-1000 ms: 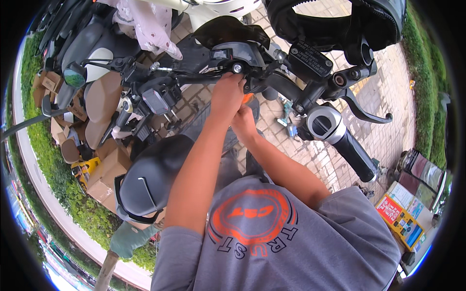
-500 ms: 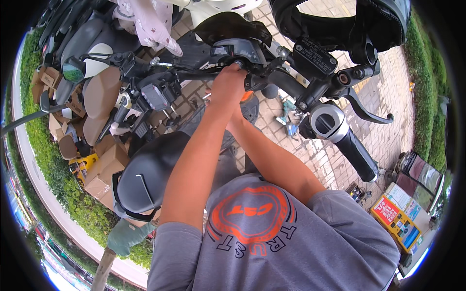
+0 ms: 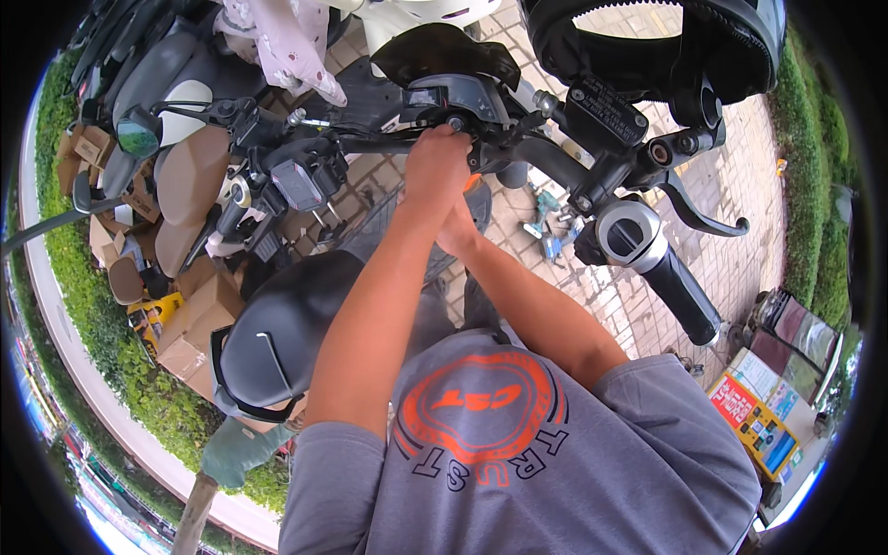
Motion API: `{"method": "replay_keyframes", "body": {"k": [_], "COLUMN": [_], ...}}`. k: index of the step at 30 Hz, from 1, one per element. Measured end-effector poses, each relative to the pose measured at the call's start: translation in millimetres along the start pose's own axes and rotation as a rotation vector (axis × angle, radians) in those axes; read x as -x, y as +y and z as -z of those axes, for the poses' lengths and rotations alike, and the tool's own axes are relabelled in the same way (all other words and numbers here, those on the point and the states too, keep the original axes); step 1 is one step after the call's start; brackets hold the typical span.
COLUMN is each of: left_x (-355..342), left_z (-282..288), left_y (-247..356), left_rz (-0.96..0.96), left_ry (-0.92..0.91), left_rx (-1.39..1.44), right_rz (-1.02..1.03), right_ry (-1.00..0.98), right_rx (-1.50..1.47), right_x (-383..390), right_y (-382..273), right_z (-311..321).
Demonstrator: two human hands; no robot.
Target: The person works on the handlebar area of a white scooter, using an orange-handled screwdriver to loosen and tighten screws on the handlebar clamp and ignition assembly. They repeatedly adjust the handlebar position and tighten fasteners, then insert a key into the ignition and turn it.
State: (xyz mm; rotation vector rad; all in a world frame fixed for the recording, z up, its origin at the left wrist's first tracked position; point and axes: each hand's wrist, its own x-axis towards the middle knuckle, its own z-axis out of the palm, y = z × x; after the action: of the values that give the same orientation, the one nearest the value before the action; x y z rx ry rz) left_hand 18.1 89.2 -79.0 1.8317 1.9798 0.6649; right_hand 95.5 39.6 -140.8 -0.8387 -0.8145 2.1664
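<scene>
My left hand (image 3: 437,165) is up at the middle of a scooter's handlebar, just under the small dashboard (image 3: 455,95). Its fingers are curled at the round lock (image 3: 456,123) below the display, and whatever they grip is hidden. Beneath it, my right hand (image 3: 453,225) reaches in from the right, and its fingers are covered by the left hand. An orange part (image 3: 474,181) shows beside the hands. To the right sit the black brake lever (image 3: 698,205) and a grip (image 3: 683,298) with a silver collar. A black scooter seat (image 3: 287,319) lies left of my forearms.
A thin L-shaped metal rod (image 3: 274,356) rests on the black seat. Teal tools (image 3: 550,231) lie on the paving. Cardboard boxes (image 3: 199,324) and other scooters crowd the left. A black round-framed item (image 3: 647,55) hangs at the upper right. Boxed goods (image 3: 757,416) stand at the lower right.
My hands have shifted slightly at the lock. A finger and thin pale piece that stuck out left of my left wrist are now mostly hidden. My right forearm has moved a little to the right.
</scene>
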Motion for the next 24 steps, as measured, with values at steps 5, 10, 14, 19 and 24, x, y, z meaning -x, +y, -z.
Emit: {"method": "replay_keyframes", "body": {"k": [5, 10, 14, 19, 24], "left_x": [1.9, 3.5, 0.3, 3.7, -4.4], "left_z": [-1.1, -1.4, 3.6, 4.6, -20.0], "left_y": [5.1, 2.7, 7.4, 17.2, 30.7], "left_rz": [0.138, 0.12, 0.144, 0.322, 0.54], "left_ry": [-0.016, 0.018, -0.039, -0.07, 0.052], "left_rx": [0.011, 0.015, 0.018, 0.109, 0.419], "right_rz": [0.015, -0.116, -0.196, -0.344, -0.67], "right_ry": [0.004, 0.126, 0.204, 0.411, 0.299], "right_rx": [0.111, -0.248, -0.556, -0.199, 0.375], "right_x": [2.9, 4.7, -4.5, 18.6, 51.1], "right_y": [-6.7, 2.2, 12.7, -19.9, -150.4], "right_z": [-0.2, -6.8, -4.0, -3.3, 51.0]}}
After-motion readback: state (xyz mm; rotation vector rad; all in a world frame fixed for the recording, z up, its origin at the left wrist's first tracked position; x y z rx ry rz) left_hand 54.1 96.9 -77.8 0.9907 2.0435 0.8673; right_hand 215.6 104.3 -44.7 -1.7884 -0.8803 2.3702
